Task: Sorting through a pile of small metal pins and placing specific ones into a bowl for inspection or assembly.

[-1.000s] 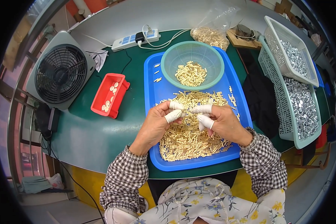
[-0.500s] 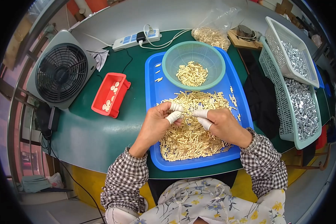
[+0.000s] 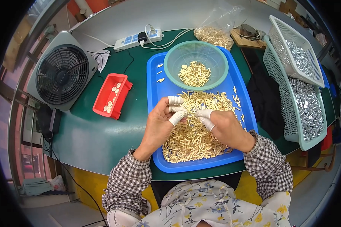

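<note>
My left hand (image 3: pixel 165 119) and my right hand (image 3: pixel 222 125) face each other over a blue tray (image 3: pixel 158 90), white finger cots on their thumbs and fingers. Both are pinched, with the tips almost meeting. A small brass-coloured piece seems to lie between them, too small and covered to make out fully. Beneath the hands spreads a thick layer of short brass-coloured cylindrical parts (image 3: pixel 193 145). At the far end of the tray stands a round green mesh basket (image 3: pixel 171 75), with a heap of similar parts (image 3: pixel 194 73) in it.
Left of the tray sits a red bin (image 3: pixel 102 94) with several pale discs, then a fan (image 3: pixel 62 75). A power strip (image 3: pixel 134 41) and a bag of brass parts (image 3: pixel 215 37) lie behind. Baskets of silvery parts (image 3: pixel 308 108) and black cloth (image 3: pixel 267 104) are at right.
My left index finger has lifted away from the thumb, and the left fingers are spread a little more. The right hand stays pinched in nearly the same place.
</note>
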`<state>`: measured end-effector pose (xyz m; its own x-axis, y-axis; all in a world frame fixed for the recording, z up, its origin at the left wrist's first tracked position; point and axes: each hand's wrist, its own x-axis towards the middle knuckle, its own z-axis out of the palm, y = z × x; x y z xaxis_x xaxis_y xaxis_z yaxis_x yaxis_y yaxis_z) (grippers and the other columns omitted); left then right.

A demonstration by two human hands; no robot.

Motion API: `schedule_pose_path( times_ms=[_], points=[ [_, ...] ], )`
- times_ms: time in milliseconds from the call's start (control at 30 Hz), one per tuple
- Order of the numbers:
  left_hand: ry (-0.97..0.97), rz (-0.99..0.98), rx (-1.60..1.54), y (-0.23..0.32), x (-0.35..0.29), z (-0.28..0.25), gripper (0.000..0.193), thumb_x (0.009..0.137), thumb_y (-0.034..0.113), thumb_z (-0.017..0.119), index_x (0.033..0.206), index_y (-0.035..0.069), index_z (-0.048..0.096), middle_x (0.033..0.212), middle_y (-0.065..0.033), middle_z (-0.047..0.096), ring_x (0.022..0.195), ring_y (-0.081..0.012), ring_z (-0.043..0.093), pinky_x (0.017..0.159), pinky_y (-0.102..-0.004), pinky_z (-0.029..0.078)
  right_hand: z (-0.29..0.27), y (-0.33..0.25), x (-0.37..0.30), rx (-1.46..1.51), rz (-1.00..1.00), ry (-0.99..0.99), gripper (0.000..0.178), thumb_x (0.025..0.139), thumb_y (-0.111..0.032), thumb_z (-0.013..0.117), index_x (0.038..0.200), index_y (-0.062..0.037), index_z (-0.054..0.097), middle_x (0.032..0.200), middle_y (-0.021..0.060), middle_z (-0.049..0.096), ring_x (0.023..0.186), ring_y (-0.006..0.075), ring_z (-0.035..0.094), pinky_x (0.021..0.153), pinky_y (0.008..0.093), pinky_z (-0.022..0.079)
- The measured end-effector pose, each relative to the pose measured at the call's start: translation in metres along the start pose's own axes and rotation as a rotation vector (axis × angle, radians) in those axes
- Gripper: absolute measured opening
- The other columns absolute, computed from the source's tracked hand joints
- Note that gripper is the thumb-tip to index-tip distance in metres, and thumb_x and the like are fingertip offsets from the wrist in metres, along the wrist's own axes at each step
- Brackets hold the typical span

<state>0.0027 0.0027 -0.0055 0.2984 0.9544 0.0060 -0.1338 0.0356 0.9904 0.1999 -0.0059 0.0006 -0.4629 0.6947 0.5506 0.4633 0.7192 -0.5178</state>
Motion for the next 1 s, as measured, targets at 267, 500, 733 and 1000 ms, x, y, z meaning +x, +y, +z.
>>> schedule_pose_path(
  times_ms=[267,500,733,1000],
  points=[
    [0.009,0.139,-0.025,0.006,-0.002,0.011,0.04,0.084,-0.006,0.055,0.12,0.0,0.039,0.096,-0.0085,0.058,0.089,-0.0138,0.059,0.077,-0.0287,0.053,-0.019,-0.011,0.008,0.698,0.623,-0.315,0.022,0.091,-0.003,0.046,0.111,-0.0007,0.054,0.068,0.0028,0.057,0.055,0.0078,0.056,0.048,0.0207,0.044],
    [0.012,0.096,-0.045,0.005,0.0,0.004,0.046,0.083,-0.005,0.056,0.124,0.0,0.036,0.094,-0.0083,0.059,0.087,-0.0146,0.06,0.078,-0.0281,0.053,-0.016,-0.01,0.009,0.763,0.581,-0.305,0.033,0.093,-0.003,0.039,0.126,-0.0026,0.038,0.074,0.006,0.058,0.055,0.0087,0.056,0.051,0.0206,0.046],
    [0.003,0.041,-0.161,0.008,0.002,0.007,0.056,0.083,-0.004,0.056,0.132,0.0,0.028,0.094,-0.0084,0.059,0.083,-0.0153,0.061,0.076,-0.0283,0.053,-0.018,-0.01,0.01,0.835,0.629,-0.262,0.033,0.093,-0.004,0.039,0.126,-0.0026,0.037,0.073,0.0068,0.057,0.054,0.009,0.055,0.05,0.0196,0.044],
    [0.037,0.094,0.406,-0.004,0.006,-0.012,0.027,0.082,0.0,0.06,0.109,-0.001,0.056,0.084,-0.0072,0.061,0.082,-0.0162,0.059,0.072,-0.0276,0.05,-0.053,0.022,0.042,0.698,0.645,0.087,0.029,0.09,-0.004,0.043,0.118,0.0017,0.045,0.071,0.0057,0.056,0.048,0.0074,0.049,0.047,0.0177,0.041]
  ],
)
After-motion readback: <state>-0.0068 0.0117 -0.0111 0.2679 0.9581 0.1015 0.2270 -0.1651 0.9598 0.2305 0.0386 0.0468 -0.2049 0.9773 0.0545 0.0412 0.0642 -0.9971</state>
